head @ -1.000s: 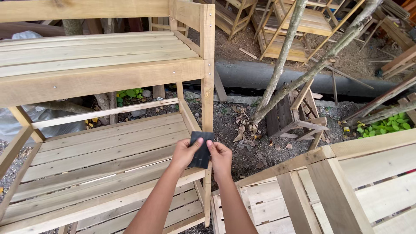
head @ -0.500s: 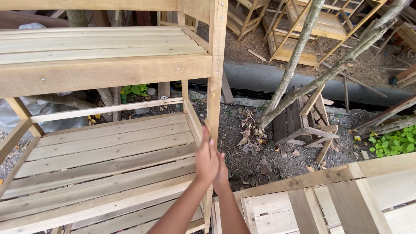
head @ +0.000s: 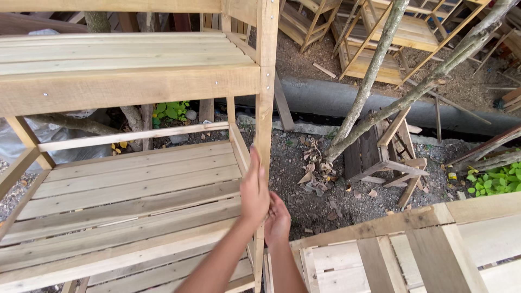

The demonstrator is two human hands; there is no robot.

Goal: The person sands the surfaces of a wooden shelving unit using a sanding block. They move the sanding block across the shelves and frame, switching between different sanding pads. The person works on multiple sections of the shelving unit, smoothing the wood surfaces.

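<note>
Hands (head: 266, 203) risen along upright post (head: 266, 108); gravel ground (head: 320, 206).

No labels, signs or screens show anywhere in the view. The only package-like thing is a crumpled sheet or bag of clear-grey plastic (head: 21, 142) at about nine o'clock, lying on the ground behind the wooden shelf unit (head: 130, 87) and partly hidden by its slats (whether it is a bag or loose wrapping cannot be told). A small yellow scrap (head: 452, 176) lies on the gravel at about three o'clock, too small to identify.
</note>
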